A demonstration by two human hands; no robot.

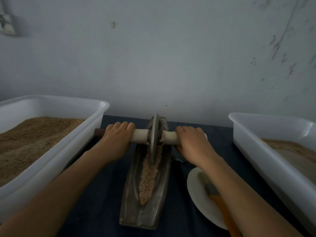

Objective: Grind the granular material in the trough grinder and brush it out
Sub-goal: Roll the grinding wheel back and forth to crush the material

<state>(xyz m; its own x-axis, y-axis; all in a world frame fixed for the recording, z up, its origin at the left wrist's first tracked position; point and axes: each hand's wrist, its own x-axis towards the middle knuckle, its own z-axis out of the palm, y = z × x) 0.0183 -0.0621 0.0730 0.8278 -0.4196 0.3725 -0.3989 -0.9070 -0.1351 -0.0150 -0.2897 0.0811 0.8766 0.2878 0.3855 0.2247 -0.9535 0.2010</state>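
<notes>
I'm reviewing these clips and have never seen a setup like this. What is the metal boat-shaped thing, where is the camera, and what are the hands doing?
The single view comes from a camera on the person's head, looking down at a dark-covered table. The boat-shaped thing is a trough grinder holding granular material. A metal wheel on an axle handle stands in its groove. The left hand and right hand each grip one end of the handle. A white bin on the left and another bin on the right hold brownish grain. A brush lies on a white plate.
</notes>
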